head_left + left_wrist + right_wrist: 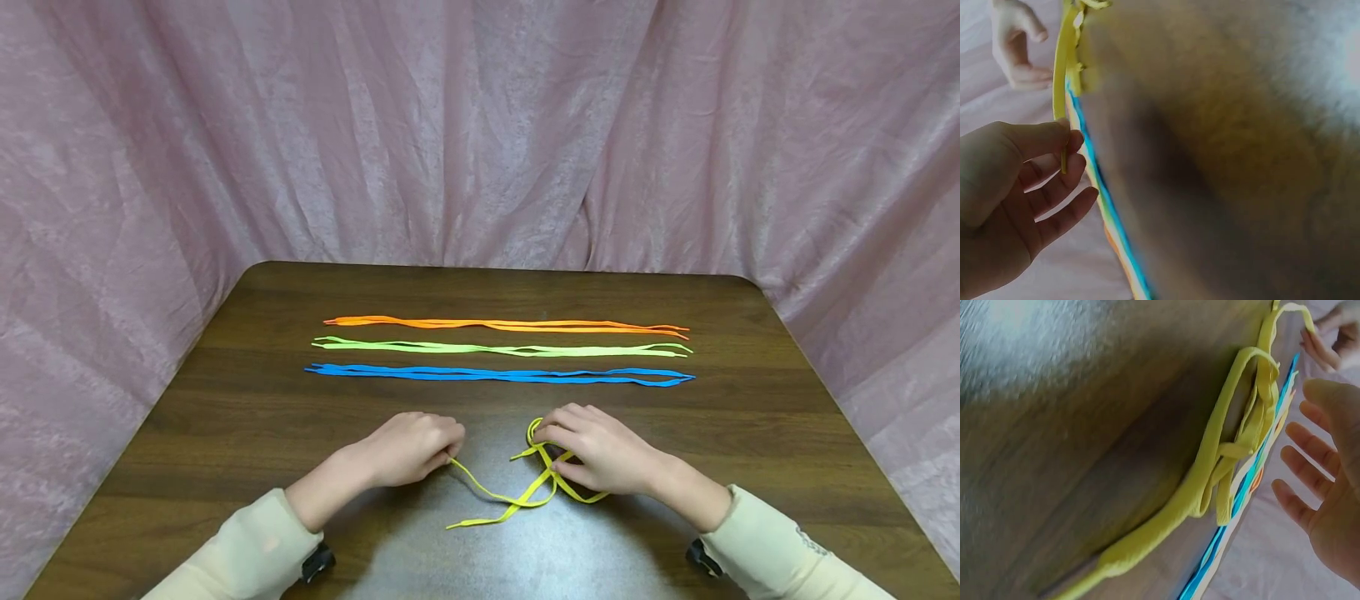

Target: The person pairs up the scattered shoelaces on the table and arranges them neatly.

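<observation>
Yellow shoelaces point(542, 481) lie loosely tangled on the near middle of the table. My left hand point(416, 447) pinches one lace end between thumb and index finger, and the tip pokes out below the pinch in the left wrist view. From there the lace sags to the right into the tangle. Over the right part of the heap is my right hand point(606, 450). In the right wrist view its fingers point(1311, 444) are spread and relaxed, apart from the yellow laces point(1204, 444), with nothing held. Two other yellow tips lie free, one toward the table's front.
Beyond the hands, three straightened pairs of laces lie in parallel rows: blue point(495, 376), light green point(495, 348) and orange point(495, 324). The dark wooden table point(247, 367) has pink curtains point(450, 125) behind it and at both sides.
</observation>
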`<state>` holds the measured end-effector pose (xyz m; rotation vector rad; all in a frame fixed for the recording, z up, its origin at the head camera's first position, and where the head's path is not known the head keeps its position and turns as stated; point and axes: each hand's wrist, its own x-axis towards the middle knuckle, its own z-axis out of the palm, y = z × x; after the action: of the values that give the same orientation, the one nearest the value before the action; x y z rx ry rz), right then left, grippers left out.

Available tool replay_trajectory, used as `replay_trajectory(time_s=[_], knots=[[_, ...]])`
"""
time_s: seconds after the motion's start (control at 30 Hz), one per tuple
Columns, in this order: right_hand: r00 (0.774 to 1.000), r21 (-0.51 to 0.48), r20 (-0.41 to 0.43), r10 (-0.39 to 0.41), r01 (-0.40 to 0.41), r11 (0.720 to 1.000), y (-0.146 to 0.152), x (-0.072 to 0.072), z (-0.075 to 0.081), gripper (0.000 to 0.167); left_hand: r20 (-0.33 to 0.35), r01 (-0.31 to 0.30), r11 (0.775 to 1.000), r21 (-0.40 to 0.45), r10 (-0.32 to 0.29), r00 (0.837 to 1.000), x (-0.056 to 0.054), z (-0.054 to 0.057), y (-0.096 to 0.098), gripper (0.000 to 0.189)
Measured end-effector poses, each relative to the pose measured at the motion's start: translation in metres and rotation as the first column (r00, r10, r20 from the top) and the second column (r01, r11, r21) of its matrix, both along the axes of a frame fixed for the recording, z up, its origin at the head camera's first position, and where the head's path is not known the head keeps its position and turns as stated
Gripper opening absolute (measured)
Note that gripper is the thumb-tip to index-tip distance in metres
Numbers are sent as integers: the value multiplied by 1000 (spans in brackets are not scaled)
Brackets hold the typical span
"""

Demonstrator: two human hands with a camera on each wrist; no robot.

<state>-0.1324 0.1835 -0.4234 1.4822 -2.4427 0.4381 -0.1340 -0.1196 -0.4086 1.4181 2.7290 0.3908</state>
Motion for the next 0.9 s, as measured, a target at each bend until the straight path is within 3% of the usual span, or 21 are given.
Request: replay_trajectory(time_s=[0.27,0.63,0.9], knots=[[999,35,43,32,-34,999,-9,8,-6,30,-75,-21,998,55,25,997,-2,18,-8,28],[1000,94,-5,31,-30,995,-15,10,-13,26,-126,-65,995,80,75,989,-6,37,-17,26],[997,74,-61,47,-43,996,-18,9,-14,10,-124,-82,989,126,97,987,-9,44,-25,26]])
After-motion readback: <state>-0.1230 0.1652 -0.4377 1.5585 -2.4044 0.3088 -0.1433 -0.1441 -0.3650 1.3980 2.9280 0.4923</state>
